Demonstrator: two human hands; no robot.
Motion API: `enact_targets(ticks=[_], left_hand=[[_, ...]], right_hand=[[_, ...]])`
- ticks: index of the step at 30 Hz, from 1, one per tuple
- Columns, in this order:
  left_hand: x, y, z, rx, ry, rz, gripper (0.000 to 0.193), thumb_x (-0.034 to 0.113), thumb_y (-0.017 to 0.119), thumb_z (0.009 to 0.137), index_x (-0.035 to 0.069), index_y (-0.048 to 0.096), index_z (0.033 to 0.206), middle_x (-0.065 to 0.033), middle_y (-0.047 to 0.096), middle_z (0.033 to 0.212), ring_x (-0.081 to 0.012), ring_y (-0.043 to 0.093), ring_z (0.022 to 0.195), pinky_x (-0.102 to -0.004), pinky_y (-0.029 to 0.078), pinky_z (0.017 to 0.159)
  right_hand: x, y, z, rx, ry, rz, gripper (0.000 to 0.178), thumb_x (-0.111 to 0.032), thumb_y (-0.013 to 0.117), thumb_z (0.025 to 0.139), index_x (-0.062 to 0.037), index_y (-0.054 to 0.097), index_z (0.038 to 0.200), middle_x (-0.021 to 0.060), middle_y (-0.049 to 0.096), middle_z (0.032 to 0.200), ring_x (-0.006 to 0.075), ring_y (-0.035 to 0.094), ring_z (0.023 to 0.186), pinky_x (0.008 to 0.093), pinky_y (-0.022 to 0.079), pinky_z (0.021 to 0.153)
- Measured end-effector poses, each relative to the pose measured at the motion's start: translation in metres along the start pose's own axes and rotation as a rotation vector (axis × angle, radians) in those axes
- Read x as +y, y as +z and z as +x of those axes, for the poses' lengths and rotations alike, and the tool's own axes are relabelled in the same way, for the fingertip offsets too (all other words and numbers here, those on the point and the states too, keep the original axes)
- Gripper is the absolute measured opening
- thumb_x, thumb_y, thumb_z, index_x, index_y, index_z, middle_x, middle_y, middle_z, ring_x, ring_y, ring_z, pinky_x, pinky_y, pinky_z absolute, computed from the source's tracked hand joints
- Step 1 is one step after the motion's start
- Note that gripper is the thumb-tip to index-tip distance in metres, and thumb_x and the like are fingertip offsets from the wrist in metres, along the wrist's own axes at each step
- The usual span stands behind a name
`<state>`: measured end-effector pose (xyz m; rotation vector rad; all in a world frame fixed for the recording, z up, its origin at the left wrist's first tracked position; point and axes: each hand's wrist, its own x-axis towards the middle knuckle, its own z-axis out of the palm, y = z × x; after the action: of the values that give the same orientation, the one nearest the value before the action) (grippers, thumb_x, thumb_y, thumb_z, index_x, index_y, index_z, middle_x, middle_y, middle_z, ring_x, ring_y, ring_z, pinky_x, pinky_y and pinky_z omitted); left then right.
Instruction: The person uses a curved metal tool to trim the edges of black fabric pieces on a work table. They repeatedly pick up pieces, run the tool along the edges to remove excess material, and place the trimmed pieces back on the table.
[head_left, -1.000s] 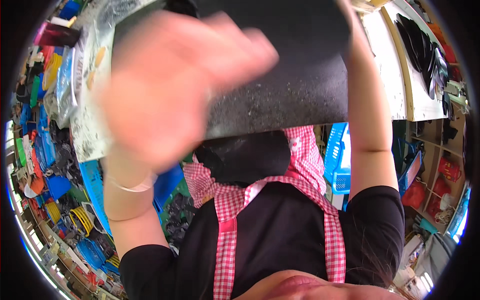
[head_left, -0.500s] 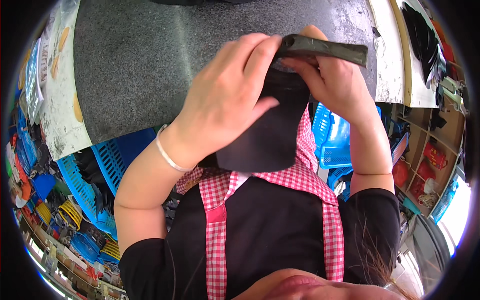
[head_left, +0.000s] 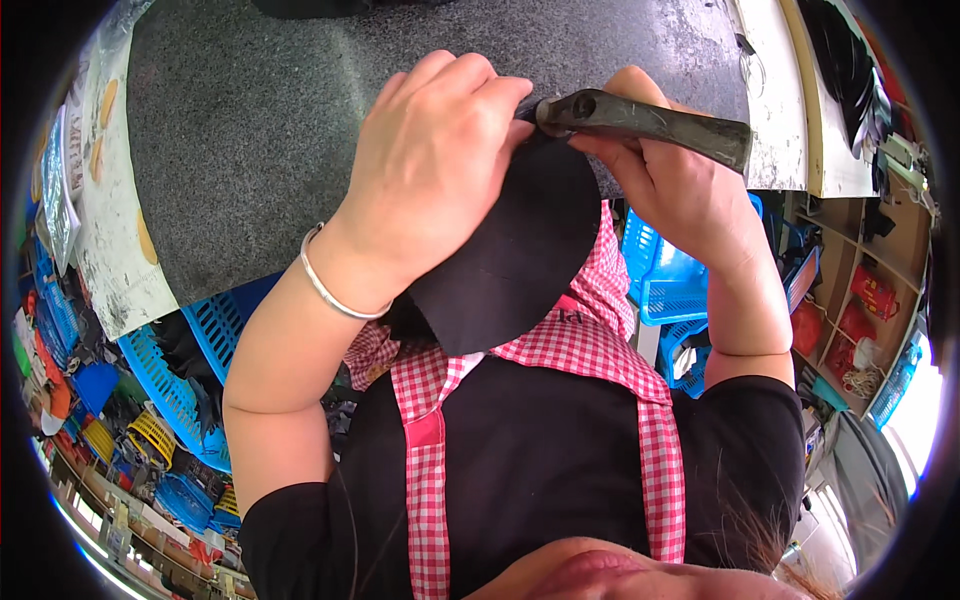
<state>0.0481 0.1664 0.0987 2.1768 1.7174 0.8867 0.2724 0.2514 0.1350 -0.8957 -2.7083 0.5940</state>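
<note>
A floppy black sheet piece, perhaps leather (head_left: 520, 240), hangs over the table's near edge in front of my apron. My left hand (head_left: 430, 165) has its fingers curled around the upper left edge of this piece, with the thumb mostly hidden. My right hand (head_left: 685, 180) is closed on a hammer, whose dark metal head (head_left: 660, 125) lies across the fingers. The hammer's handle is hidden by the hand. Its round face points left, close to my left fingertips and the top of the black piece.
Under my hands is a table with a speckled dark grey top (head_left: 250, 150). Blue plastic baskets (head_left: 175, 390) with black pieces stand below at left, and another blue basket (head_left: 670, 270) at right. Dark pieces (head_left: 840, 80) lie on the pale board at far right, above wooden shelves (head_left: 860, 300).
The hammer head has dropped a little and tilted, its round face moving left. My left hand has shifted left, its thumb tucking out of sight. The black piece has turned, its lower end swinging left.
</note>
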Motion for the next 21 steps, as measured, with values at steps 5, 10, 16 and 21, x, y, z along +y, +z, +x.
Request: enact_targets(ticks=[5,10,16,21], left_hand=[[-0.009,0.008,-0.004,0.098,0.064,-0.121,0.023,0.0,0.084,0.083,0.003,0.082,0.106,-0.0086,0.072,0.095,-0.029,0.069,0.086,-0.0409,0.058,0.08],[-0.006,0.01,-0.007,0.103,0.168,0.073,0.024,0.0,0.084,0.082,0.004,0.082,0.105,-0.0055,0.07,0.094,-0.0258,0.069,0.085,-0.0385,0.058,0.077],[-0.008,-0.003,-0.002,0.038,0.228,0.162,0.021,0.005,0.082,0.082,0.006,0.082,0.104,-0.0042,0.07,0.091,-0.0246,0.069,0.084,-0.038,0.057,0.076],[-0.029,-0.017,-0.001,-0.037,0.272,0.037,0.017,0.005,0.082,0.083,0.006,0.082,0.099,-0.0045,0.071,0.09,-0.0264,0.07,0.083,-0.0379,0.057,0.077]], right_hand=[[0.008,0.001,-0.002,0.047,-0.036,0.002,0.027,-0.026,0.081,0.099,-0.0086,0.062,0.107,0.0161,0.069,0.081,0.0433,0.071,0.081,0.0498,0.056,0.063],[0.01,-0.003,0.003,0.025,-0.017,0.072,0.025,-0.025,0.08,0.099,-0.0078,0.064,0.108,0.0156,0.071,0.081,0.0415,0.072,0.082,0.0489,0.056,0.065],[-0.006,-0.001,0.01,-0.007,0.039,-0.099,0.024,-0.024,0.078,0.1,-0.0067,0.063,0.108,0.0173,0.072,0.082,0.0427,0.073,0.079,0.05,0.058,0.065],[-0.001,-0.003,0.02,0.043,-0.042,0.004,0.025,-0.025,0.076,0.102,-0.006,0.061,0.108,0.0181,0.071,0.078,0.045,0.073,0.076,0.0522,0.058,0.062]])
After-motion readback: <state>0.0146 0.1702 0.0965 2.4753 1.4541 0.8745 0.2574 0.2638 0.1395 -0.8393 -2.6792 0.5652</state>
